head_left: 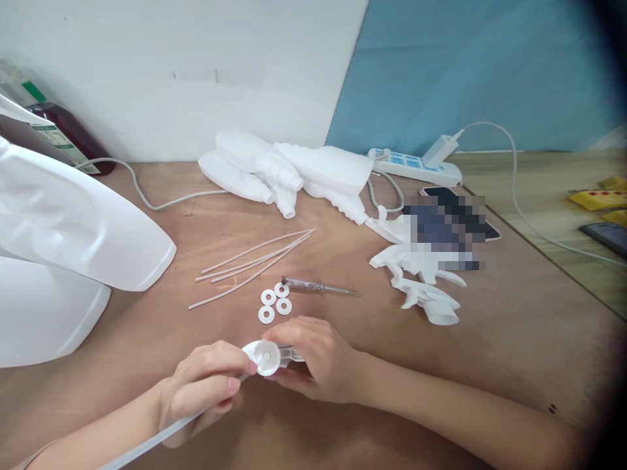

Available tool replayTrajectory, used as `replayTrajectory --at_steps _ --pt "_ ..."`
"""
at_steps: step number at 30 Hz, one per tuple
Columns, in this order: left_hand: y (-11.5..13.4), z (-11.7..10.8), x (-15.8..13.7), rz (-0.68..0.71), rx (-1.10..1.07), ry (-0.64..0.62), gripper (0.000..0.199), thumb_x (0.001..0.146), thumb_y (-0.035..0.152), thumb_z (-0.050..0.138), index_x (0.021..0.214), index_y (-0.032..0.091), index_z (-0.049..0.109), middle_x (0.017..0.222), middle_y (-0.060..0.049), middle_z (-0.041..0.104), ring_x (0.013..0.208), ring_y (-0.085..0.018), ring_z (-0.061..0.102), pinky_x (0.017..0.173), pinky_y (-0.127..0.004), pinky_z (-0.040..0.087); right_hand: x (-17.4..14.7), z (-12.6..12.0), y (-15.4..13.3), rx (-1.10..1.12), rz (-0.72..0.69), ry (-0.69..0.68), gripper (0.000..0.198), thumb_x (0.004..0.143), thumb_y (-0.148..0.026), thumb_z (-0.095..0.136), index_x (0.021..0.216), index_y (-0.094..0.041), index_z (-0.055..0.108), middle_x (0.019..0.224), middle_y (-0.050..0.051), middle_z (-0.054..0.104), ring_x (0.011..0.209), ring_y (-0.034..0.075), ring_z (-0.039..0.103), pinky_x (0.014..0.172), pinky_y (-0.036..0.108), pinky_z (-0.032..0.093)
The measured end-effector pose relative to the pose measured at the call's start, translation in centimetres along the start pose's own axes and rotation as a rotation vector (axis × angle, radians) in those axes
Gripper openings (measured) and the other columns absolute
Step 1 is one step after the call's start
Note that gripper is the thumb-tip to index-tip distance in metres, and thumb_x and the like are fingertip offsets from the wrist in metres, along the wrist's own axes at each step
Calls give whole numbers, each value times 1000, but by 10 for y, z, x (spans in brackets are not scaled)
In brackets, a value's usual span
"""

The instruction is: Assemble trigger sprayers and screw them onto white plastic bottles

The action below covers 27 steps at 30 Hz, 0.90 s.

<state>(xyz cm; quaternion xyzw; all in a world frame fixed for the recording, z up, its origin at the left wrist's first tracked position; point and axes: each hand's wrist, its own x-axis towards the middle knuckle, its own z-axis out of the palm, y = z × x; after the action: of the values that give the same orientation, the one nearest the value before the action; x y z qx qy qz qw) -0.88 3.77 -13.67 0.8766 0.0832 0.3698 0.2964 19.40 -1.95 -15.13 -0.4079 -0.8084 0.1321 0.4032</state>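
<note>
My right hand [323, 359] is closed around a white plastic part [268, 360] with a round, cup-like end facing up toward me. A clear, ribbed section of the part shows under the fingers. My left hand [203, 385] is closed on a long whitish tube [151, 445], which runs down past the wrist to the bottom edge. Its fingertips touch the left rim of the cup, and the tube's far end is hidden there. Just beyond my hands lie several flat white washers [268, 297] and a clear-handled screwdriver [318, 286].
Several thin white tubes [249, 264] lie left of the screwdriver. White moulded shells [323, 170] rest by the wall, larger ones [78, 222] at left. White plastic parts [426, 294], a phone [470, 215] and a power strip [416, 166] are at right. A dark bottle [73, 134] stands back left.
</note>
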Motion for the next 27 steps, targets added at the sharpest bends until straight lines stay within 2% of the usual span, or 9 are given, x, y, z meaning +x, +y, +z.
replayTrajectory --at_steps 3,9,14,20,27 --pt "-5 -2 13 139 -61 -35 18 91 16 31 102 15 45 81 -12 62 73 -15 59 60 -26 52 -1 0 0 -4 1 1 30 80 -28 59 103 -14 45 84 4 66 71 14 62 65 25 48" --pt "-10 -1 13 166 60 20 14 91 18 36 90 15 49 79 -7 63 64 -11 54 56 -26 48 0 0 0 1 8 -1 30 79 -27 60 102 -14 46 83 4 66 70 13 62 64 25 48" --pt "-12 -1 7 139 102 2 15 92 20 35 89 16 50 77 -5 64 64 -11 54 57 -26 46 1 -1 1 2 -16 -5 31 79 -27 60 103 -14 46 87 5 67 74 15 63 67 26 49" --pt "-11 6 7 110 63 98 16 92 23 36 87 17 50 74 -4 62 61 -11 53 56 -26 44 1 0 0 19 -2 -19 30 79 -27 60 103 -15 45 86 5 66 74 14 63 66 25 48" --pt "-6 8 19 43 25 69 10 90 20 40 90 16 49 71 -3 58 61 -11 49 56 -26 41 2 0 -2 -12 -13 -6 26 82 -27 55 103 -15 44 82 4 66 72 13 62 64 24 48"
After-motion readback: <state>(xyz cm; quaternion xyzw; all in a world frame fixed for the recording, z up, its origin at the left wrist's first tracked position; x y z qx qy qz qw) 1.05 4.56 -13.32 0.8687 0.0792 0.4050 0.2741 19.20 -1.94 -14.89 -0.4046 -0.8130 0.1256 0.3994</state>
